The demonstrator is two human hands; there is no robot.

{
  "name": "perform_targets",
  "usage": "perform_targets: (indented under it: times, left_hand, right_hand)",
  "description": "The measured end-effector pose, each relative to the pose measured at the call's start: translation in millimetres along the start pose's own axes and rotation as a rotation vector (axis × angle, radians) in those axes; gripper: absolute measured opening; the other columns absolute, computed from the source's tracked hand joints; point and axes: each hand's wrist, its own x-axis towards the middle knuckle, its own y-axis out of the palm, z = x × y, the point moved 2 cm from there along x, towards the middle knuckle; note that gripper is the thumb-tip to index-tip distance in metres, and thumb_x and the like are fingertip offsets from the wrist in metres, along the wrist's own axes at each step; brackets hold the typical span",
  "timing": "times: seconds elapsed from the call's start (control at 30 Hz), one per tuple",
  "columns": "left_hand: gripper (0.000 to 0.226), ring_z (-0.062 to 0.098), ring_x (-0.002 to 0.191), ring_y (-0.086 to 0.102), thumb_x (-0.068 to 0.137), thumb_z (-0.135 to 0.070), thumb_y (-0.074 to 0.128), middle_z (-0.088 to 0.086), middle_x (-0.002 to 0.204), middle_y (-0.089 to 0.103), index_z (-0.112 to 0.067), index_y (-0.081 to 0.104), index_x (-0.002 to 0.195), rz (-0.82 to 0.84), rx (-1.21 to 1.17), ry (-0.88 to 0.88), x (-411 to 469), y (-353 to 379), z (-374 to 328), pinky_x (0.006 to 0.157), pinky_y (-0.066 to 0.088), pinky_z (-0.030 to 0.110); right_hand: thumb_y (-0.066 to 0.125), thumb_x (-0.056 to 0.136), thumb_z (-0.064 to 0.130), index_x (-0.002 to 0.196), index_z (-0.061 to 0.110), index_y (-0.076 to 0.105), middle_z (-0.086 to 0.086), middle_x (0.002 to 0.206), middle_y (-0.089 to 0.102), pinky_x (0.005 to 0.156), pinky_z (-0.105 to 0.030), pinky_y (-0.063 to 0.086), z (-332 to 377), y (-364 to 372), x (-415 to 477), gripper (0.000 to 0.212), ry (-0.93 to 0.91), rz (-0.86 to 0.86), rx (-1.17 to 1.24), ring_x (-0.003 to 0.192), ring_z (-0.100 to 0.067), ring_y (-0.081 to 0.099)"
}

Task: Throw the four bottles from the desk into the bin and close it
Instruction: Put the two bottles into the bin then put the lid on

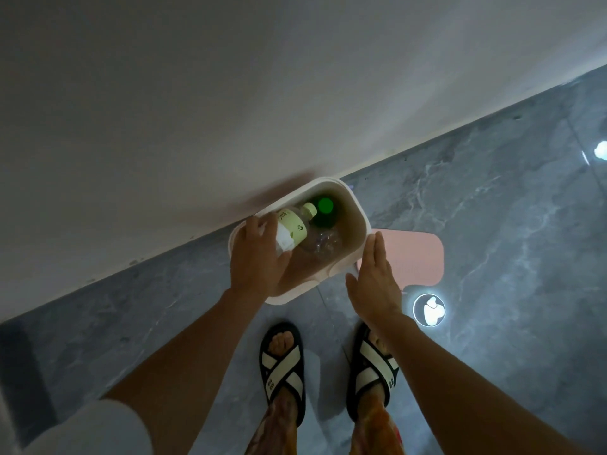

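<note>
A pale wall (230, 77) fills the frame from nine round to two o'clock, meeting a grey marbled floor (492, 198) along a slanting line that runs from eight up to two o'clock. At six o'clock stand two feet in black sandals with crossed white straps, the left sandal (282, 369) and the right sandal (374, 369) side by side. Bright light reflections (429, 310) glare on the floor at four and three o'clock.

The left hand (259, 254) holds a pale-labelled bottle (292, 226) over the open bin (359, 221) (green-capped bottle (324, 210) inside). The right hand (374, 277) hovers flat beside the rim.
</note>
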Motion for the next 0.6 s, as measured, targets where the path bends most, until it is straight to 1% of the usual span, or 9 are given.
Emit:
perform_targets:
  times: [0.07, 0.1, 0.2, 0.23, 0.33, 0.37, 0.43, 0.53, 0.6]
  left_hand:
    - [0.068, 0.03, 0.119, 0.049, 0.076, -0.036, 0.069, 0.012, 0.132, 0.046, -0.018, 0.037, 0.134, -0.005, 0.089, 0.073, 6.1, 4.9, -3.5, 0.095, 0.046, 0.04]
    - [0.068, 0.029, 0.118, 0.05, 0.076, -0.038, 0.068, 0.011, 0.132, 0.047, -0.017, 0.038, 0.133, 0.021, 0.073, 0.089, 9.3, 8.0, -4.2, 0.094, 0.045, 0.038]
    - [0.063, 0.026, 0.118, 0.051, 0.078, -0.044, 0.066, 0.009, 0.131, 0.052, -0.015, 0.044, 0.129, 0.232, -0.175, -0.016, 18.5, 13.3, -3.6, 0.092, 0.039, 0.031]
    - [0.061, 0.026, 0.118, 0.052, 0.078, -0.045, 0.065, 0.008, 0.13, 0.054, -0.014, 0.046, 0.127, 0.271, -0.205, -0.025, 19.7, 14.2, -3.3, 0.093, 0.038, 0.03]
    - [0.056, 0.024, 0.109, 0.057, 0.077, -0.048, 0.064, 0.007, 0.121, 0.059, -0.015, 0.05, 0.119, 0.269, -0.172, -0.009, 22.1, 15.1, -2.6, 0.092, 0.045, 0.035]
    - [0.054, 0.025, 0.107, 0.058, 0.078, -0.048, 0.064, 0.007, 0.119, 0.06, -0.014, 0.052, 0.118, 0.294, -0.221, -0.062, 22.9, 15.9, -1.9, 0.091, 0.046, 0.036]
    - [0.051, 0.027, 0.106, 0.059, 0.081, -0.045, 0.061, 0.008, 0.117, 0.061, -0.012, 0.053, 0.119, 0.349, -0.434, -0.24, 24.6, 18.7, 0.3, 0.094, 0.049, 0.041]
    - [0.048, 0.029, 0.105, 0.058, 0.084, -0.039, 0.057, 0.008, 0.113, 0.057, -0.012, 0.05, 0.124, 0.346, -0.723, -0.467, 25.9, 23.6, 1.9, 0.098, 0.048, 0.048]
    - [0.047, 0.028, 0.099, 0.058, 0.084, -0.039, 0.055, 0.007, 0.11, 0.056, -0.015, 0.049, 0.125, 0.317, -0.838, -0.586, 28.8, 24.4, 2.3, 0.096, 0.05, 0.047]
  right_hand:
    - [0.056, 0.092, 0.026, 0.151, 0.017, -0.009, -0.001, 0.162, -0.011, 0.101, -0.044, 0.046, -2.2, 3.8, -0.7, 0.088, -0.001, -0.009, 0.002, 0.137, -0.031, 0.035]
    - [0.056, 0.092, 0.026, 0.151, 0.017, -0.009, -0.001, 0.162, -0.012, 0.099, -0.043, 0.048, -3.0, 5.4, -0.6, 0.089, -0.001, -0.013, 0.003, 0.136, -0.031, 0.037]
    - [0.056, 0.092, 0.026, 0.15, 0.018, -0.014, 0.0, 0.161, -0.016, 0.095, -0.042, 0.051, -3.5, 8.6, 0.0, 0.091, 0.0, -0.021, 0.016, 0.133, -0.03, 0.039]
    - [0.055, 0.092, 0.026, 0.15, 0.018, -0.015, 0.001, 0.161, -0.016, 0.093, -0.04, 0.051, -3.3, 9.3, -0.1, 0.091, 0.001, -0.025, 0.02, 0.132, -0.03, 0.04]
    - [0.055, 0.092, 0.024, 0.149, 0.017, -0.016, 0.001, 0.161, -0.017, 0.088, -0.037, 0.052, -2.5, 10.3, -0.7, 0.091, -0.002, -0.037, 0.021, 0.13, -0.028, 0.042]
    - [0.055, 0.092, 0.024, 0.149, 0.017, -0.016, 0.001, 0.161, -0.017, 0.087, -0.036, 0.051, -2.7, 10.3, -0.6, 0.091, -0.005, -0.038, 0.018, 0.129, -0.028, 0.043]
    - [0.055, 0.092, 0.023, 0.149, 0.016, -0.015, 0.001, 0.161, -0.017, 0.087, -0.036, 0.051, -3.3, 10.6, -0.4, 0.091, -0.007, -0.039, 0.011, 0.128, -0.027, 0.044]
    - [0.056, 0.091, 0.023, 0.15, 0.015, -0.015, 0.001, 0.161, -0.016, 0.087, -0.036, 0.051, -4.3, 11.3, -0.4, 0.092, -0.007, -0.044, 0.002, 0.128, -0.027, 0.044]
    - [0.056, 0.091, 0.022, 0.15, 0.014, -0.014, 0.001, 0.161, -0.016, 0.088, -0.037, 0.051, -5.0, 11.8, -0.6, 0.092, -0.013, -0.047, 0.001, 0.128, -0.027, 0.043]
